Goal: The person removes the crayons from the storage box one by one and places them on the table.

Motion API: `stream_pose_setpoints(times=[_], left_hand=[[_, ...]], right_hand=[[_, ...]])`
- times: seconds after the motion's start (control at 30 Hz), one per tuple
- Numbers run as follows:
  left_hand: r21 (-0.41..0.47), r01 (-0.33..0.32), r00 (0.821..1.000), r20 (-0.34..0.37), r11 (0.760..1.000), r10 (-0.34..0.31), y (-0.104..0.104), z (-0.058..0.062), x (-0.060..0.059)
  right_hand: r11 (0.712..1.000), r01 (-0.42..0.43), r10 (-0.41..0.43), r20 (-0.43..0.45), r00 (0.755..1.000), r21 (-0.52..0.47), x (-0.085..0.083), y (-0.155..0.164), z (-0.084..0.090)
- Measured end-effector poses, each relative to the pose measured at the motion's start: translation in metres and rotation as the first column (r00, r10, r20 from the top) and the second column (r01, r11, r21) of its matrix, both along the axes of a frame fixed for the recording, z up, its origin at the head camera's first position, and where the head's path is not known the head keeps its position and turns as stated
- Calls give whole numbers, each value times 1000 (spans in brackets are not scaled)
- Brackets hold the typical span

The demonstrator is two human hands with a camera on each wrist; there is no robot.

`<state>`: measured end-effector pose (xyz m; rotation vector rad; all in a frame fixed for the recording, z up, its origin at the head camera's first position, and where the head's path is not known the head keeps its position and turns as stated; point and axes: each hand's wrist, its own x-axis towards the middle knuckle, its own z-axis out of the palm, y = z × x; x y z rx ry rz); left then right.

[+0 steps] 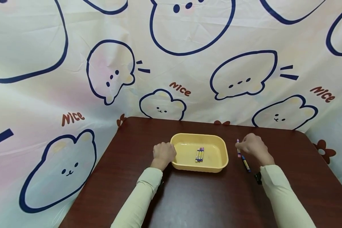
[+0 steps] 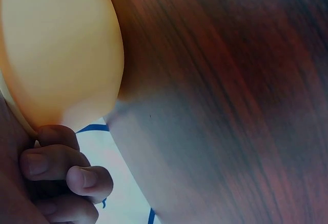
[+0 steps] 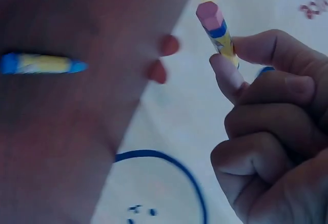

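A pale yellow plastic tray (image 1: 200, 168) stands on the table, and several crayons (image 1: 199, 155) with purplish tips lie side by side on its floor. At the tray's left end my left hand (image 1: 163, 152) grips the rim, its fingers curled by the outer wall in the left wrist view. To the right of the tray, my right hand (image 1: 253, 146) pinches a pink crayon (image 3: 218, 32) between thumb and index finger, the other fingers folded into the palm. A blue crayon (image 1: 246, 164) with a yellow wrapper lies on the table just nearer than the pinched one.
The dark brown wooden table (image 1: 199, 202) has its far edge against a pale curtain (image 1: 193, 72) printed with cartoon bears. That curtain also hangs along the left and right sides. Below the right hand a small black object (image 1: 257, 178) shows at the wrist.
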<state>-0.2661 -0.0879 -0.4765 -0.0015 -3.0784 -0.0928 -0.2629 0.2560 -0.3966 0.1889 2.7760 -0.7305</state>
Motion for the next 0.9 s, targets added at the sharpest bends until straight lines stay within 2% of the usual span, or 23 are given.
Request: stream_pose_setpoints(times=[0.17, 0.33, 0.7, 0.9], left_hand=[[-6, 10, 1000, -4, 1000, -10, -1, -1, -1], [-9, 21, 1000, 3, 1000, -21, -1, -2, -2], [-12, 9, 1000, 1, 1000, -9, -1, -1, -1], [-12, 8, 1000, -3, 1000, -8, -1, -2, -1]], right_hand=[[998, -29, 25, 87, 996, 48, 1, 9, -30], [995, -64, 53, 142, 988, 74, 6, 8, -46], [988, -100, 87, 112, 990, 120, 12, 4, -63], [991, -64, 60, 40, 997, 119, 14, 3, -60]])
